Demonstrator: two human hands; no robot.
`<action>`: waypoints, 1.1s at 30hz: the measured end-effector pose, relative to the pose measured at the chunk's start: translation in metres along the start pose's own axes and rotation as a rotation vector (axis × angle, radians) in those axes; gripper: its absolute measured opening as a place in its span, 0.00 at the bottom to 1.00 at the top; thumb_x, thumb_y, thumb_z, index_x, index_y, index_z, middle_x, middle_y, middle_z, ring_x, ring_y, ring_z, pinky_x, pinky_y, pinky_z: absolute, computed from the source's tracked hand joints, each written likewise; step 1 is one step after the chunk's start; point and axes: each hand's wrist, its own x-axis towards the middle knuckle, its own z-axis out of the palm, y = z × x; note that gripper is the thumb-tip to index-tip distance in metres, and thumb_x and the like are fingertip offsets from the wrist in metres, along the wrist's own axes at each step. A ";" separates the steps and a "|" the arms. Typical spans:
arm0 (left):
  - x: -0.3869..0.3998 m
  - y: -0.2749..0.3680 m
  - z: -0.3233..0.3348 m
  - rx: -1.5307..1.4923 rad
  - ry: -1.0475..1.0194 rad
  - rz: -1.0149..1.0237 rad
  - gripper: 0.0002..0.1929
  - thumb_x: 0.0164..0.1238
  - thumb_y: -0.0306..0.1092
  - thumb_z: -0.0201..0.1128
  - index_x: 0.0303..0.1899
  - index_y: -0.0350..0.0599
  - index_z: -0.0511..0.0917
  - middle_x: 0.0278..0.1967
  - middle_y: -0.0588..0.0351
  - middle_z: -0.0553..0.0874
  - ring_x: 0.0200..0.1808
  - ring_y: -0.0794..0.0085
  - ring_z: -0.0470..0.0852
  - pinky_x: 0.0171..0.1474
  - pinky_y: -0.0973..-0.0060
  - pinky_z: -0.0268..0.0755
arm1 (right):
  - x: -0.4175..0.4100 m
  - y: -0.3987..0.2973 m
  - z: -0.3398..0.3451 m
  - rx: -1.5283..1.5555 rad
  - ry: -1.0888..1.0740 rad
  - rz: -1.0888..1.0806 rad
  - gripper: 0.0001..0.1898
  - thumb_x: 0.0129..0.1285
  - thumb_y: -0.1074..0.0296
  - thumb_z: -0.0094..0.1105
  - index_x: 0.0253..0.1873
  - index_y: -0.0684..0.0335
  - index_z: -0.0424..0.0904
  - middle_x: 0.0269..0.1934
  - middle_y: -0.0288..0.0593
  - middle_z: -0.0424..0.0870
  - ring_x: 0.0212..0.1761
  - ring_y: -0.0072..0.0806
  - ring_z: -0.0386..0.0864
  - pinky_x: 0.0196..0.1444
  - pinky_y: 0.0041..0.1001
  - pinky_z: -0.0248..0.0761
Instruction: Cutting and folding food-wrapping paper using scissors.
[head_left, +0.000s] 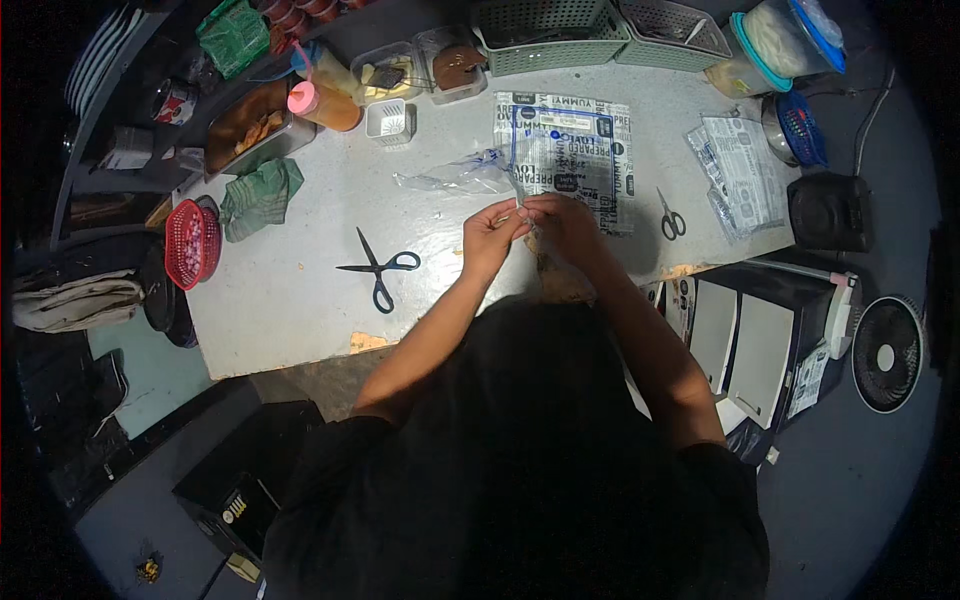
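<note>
Close together over the middle of the table, my left hand and my right hand pinch the gathered end of a clear plastic bag. The rest of the bag trails to the left, crumpled, with blue print near its top. Just behind my hands lies a flat printed wrapping sheet with a blue rectangular outline on it. To my left are large black-handled scissors, their blades spread. Smaller scissors rest right of my right hand. Fingers partly hide the pinched end.
Along the back of the white table stand a metal pan, an orange bottle, a white basket and green baskets. A red basket and green cloth sit left. Printed packets lie right.
</note>
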 end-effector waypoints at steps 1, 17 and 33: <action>0.000 0.001 0.000 0.009 -0.002 -0.006 0.15 0.78 0.22 0.69 0.60 0.25 0.82 0.50 0.44 0.92 0.50 0.66 0.93 0.56 0.68 0.90 | 0.000 0.002 0.000 -0.019 -0.009 -0.001 0.13 0.77 0.63 0.65 0.56 0.65 0.90 0.53 0.51 0.92 0.55 0.47 0.91 0.60 0.39 0.82; 0.000 -0.002 -0.003 -0.006 -0.021 -0.008 0.16 0.77 0.20 0.69 0.62 0.24 0.81 0.51 0.43 0.92 0.50 0.65 0.93 0.58 0.68 0.91 | 0.003 0.004 -0.004 0.009 -0.060 0.061 0.14 0.78 0.60 0.64 0.55 0.62 0.90 0.54 0.48 0.92 0.57 0.45 0.90 0.62 0.39 0.81; -0.001 0.003 0.009 0.086 0.080 -0.039 0.14 0.78 0.21 0.67 0.60 0.31 0.81 0.49 0.50 0.91 0.47 0.72 0.92 0.50 0.74 0.90 | -0.001 -0.015 0.006 -0.246 0.086 -0.044 0.06 0.72 0.71 0.65 0.50 0.65 0.85 0.44 0.52 0.90 0.46 0.50 0.89 0.50 0.43 0.80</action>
